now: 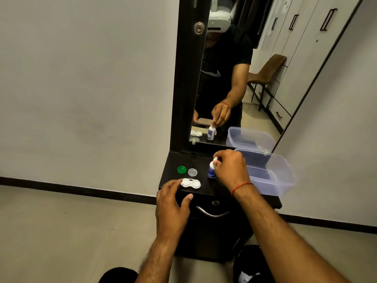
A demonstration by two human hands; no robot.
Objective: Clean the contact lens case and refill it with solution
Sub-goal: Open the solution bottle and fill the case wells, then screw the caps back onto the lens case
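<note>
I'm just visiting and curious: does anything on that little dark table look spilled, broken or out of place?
Nothing looks spilled or damaged. The one thing that stands out is the clear plastic box, which juts past the right edge of the dark table. The lens case lies open, its green cap and clear cap set apart behind it, as cleaning would need.

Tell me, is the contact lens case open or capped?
Open: both wells of the contact lens case are uncovered, and its green cap and clear cap lie apart behind it.

Both forearms are bare. A thin red thread bracelet (241,185) is worn on the right wrist. In the mirror, a black short-sleeved T-shirt (226,58) with a light swoosh mark and a white headset (219,19) are shown.
</note>
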